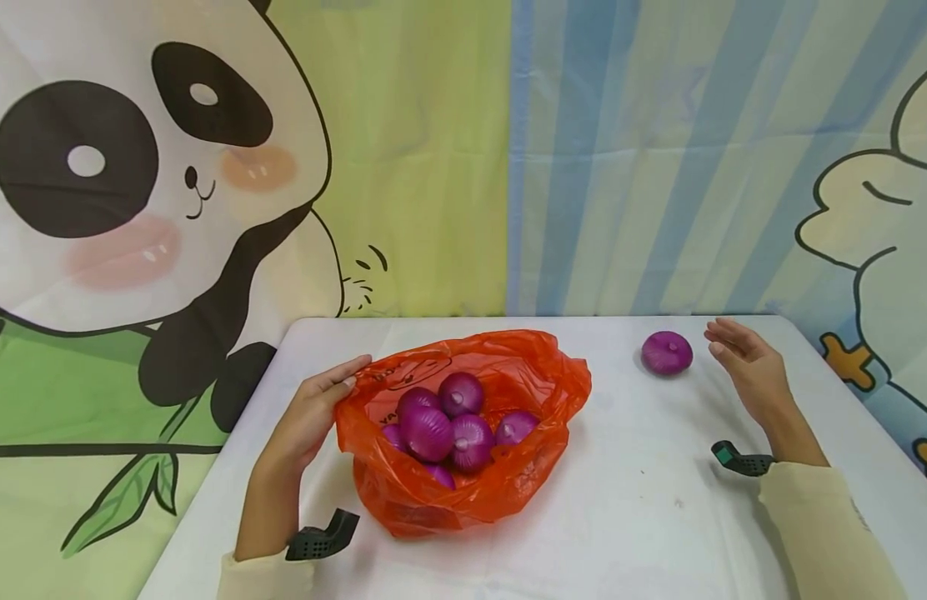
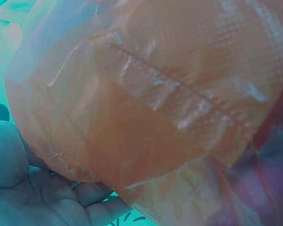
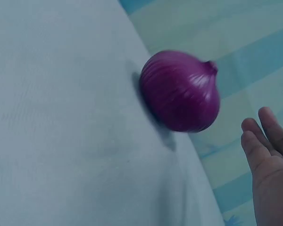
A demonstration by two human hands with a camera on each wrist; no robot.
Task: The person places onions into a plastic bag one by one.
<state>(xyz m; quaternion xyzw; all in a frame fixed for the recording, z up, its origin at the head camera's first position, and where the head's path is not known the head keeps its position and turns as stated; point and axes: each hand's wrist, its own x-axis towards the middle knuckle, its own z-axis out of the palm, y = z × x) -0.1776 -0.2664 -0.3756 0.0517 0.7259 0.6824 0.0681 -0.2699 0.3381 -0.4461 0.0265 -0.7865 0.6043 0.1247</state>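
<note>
A red plastic bag (image 1: 542,467) stands wide open on the table with several purple onions (image 1: 428,433) inside. At its left rim is my left hand (image 1: 313,417), thumb and fingers holding the edge. In the left wrist view the thin bag (image 2: 132,117) fills most of the picture, and the left hand's fingers (image 2: 92,194) reach behind it. One single purple onion (image 1: 667,353) lies on the table to the right of the bag. Just right of that onion, my right hand (image 1: 752,367) is held with its fingers extended, apart from it, as the right wrist view also shows.
The table (image 1: 621,517) has a white cover. A cloth backdrop (image 1: 433,167) with a cartoon panda hangs behind its far edge. Dark wrist-worn devices sit at the left cuff (image 1: 324,537) and the right cuff (image 1: 741,460).
</note>
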